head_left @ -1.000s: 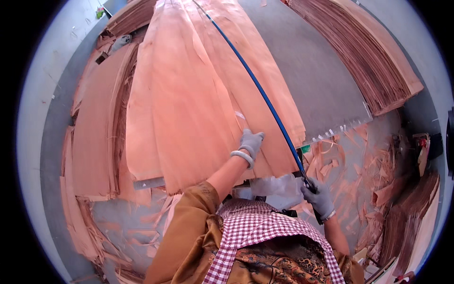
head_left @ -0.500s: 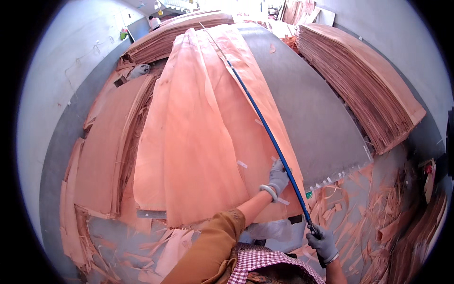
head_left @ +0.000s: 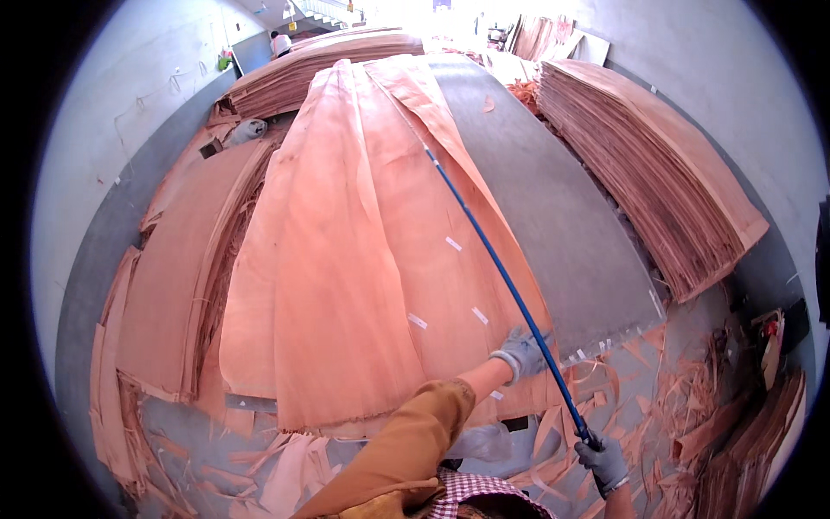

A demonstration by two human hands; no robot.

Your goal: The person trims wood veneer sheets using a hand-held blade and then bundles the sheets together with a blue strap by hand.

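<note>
My right hand point(head_left: 603, 465), in a grey glove, is closed around the dark handle of a long blue pole point(head_left: 493, 246). The pole slants away to the upper left over a layer of thin reddish wood veneer sheets point(head_left: 346, 285), its thin pale end lying along a fold near their far end. My left hand point(head_left: 523, 355), also gloved, lies on the near right edge of the veneer with its fingers spread, just left of the pole. Small white tape strips point(head_left: 454, 244) dot the sheets. A grey board point(head_left: 545, 208) shows to the right of the veneer.
Tall veneer stacks stand at the right point(head_left: 648, 164), the left point(head_left: 186, 277) and the far left point(head_left: 320, 65). Torn veneer scraps point(head_left: 285, 471) litter the floor around the near end. More upright sheets point(head_left: 752, 467) are at the lower right. A person point(head_left: 281, 43) is far back left.
My left hand has shifted slightly right and down along the veneer's edge. The pole's far end has moved nearer, and the right-hand sheet's far part now looks folded beside it. The view has shifted a little.
</note>
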